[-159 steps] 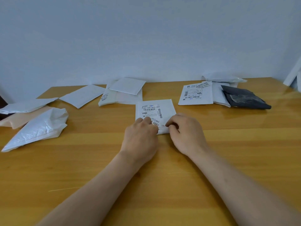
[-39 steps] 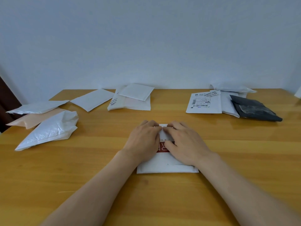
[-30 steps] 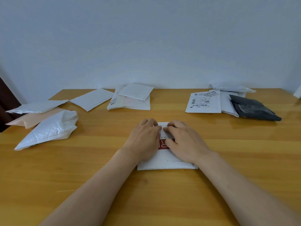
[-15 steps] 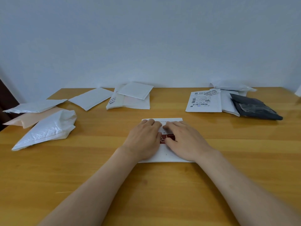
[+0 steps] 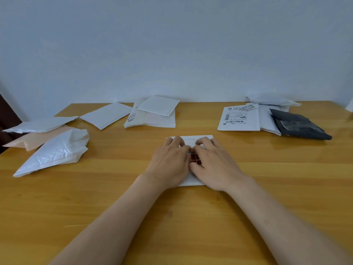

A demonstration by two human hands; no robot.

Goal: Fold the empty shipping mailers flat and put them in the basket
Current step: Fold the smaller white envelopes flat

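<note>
We've got both palms down on the white mailer (image 5: 198, 139) in the middle of the table (image 5: 114, 207), left hand (image 5: 170, 161) and right hand (image 5: 214, 162) side by side, fingers nearly flat, pressing and gripping nothing. For a flat fold, we reckon it's best to push from the center out toward the edges so trapped air escapes, then run fingertips along the crease. No basket in view.

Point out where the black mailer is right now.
Head view: the black mailer lies far right on the table, overlapping a white mailer on its left.
</note>
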